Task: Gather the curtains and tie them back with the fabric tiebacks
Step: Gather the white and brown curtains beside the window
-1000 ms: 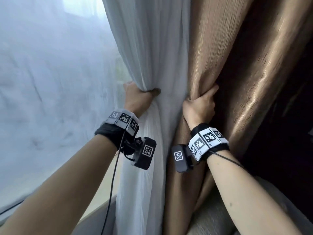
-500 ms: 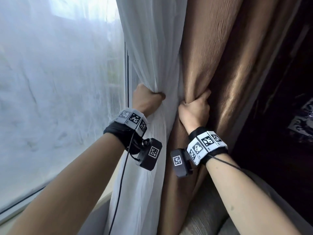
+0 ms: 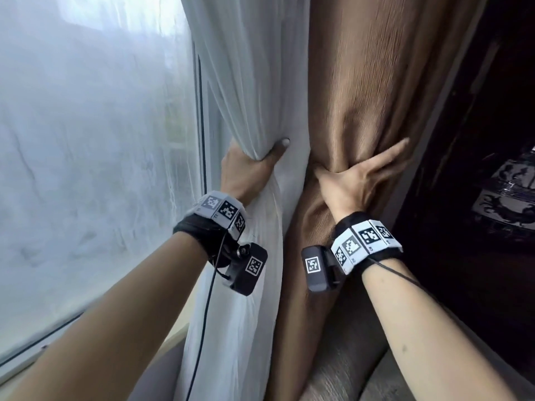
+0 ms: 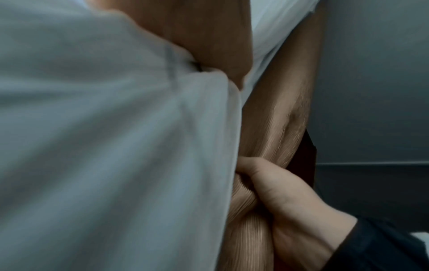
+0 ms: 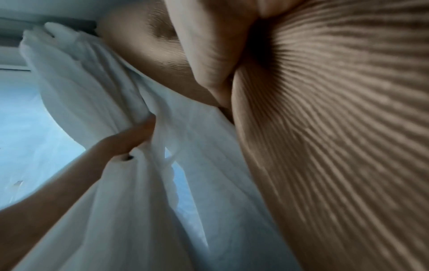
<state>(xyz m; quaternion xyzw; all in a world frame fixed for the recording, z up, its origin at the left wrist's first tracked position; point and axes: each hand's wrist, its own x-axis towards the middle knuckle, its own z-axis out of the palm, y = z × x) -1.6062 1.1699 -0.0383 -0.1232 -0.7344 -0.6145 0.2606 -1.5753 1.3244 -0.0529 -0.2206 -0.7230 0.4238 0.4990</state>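
While both hands are busy up at the window, rundown from nearest to farthest:

forearms: reaching up from the bottom of the head view, each with a tagged wrist band and a small black camera box.
left hand (image 3: 249,172): wrapped round a bunched fold of the sheer (image 3: 254,82), thumb tip showing on the near side, rest of the fingers hidden behind the cloth. Firm grab, knuckles toward the glass. Shows up in the right wrist view too (image 5: 130,139), buried in white folds.
right hand (image 3: 356,183): clutching a gather of the drape (image 3: 370,82), thumb hooked in on the left, fingers spread round the right side and pressed into the cloth. Left wrist view (image 4: 274,192) has the thumb digging into ribbed pleats.
sheer: white, thin, hanging just left of the drape, touching it along the edge; pinched in at the left hand and flaring out below.
drape: tan, ribbed, heavier, pinched in at the right hand, pleats fanning out from the grip.
window (image 3: 86,140): behind and left, hazy glass, dark frame post just beside the sheer.
room: dark off to the right, can't make out much.
tiebacks: can't spot any.
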